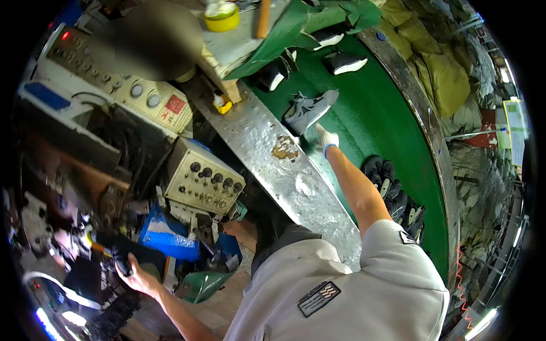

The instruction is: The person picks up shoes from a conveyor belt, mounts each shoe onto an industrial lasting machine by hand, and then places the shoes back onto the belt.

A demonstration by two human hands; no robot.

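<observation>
My right hand [328,140], in a white glove with a blue cuff, reaches over the green conveyor belt [392,122]. Its fingers point toward a grey lace-up shoe [311,111], close beside the sole; whether they touch it I cannot tell. Nothing shows in that hand, and at least one finger is stretched out. Down at the lower left, my bare left hand [138,277] is closed around a dark object [121,265] beside a machine. Its shape blends into the dark parts behind it, so its kind is unclear.
Black shoes [398,196] cluster on the belt near my right arm; dark shoes with white soles [347,62] lie farther along. A metal ledge [284,165] edges the belt. Control boxes [203,181] stand left. A yellow tub [221,17] sits on the far bench, near a blurred person [149,40].
</observation>
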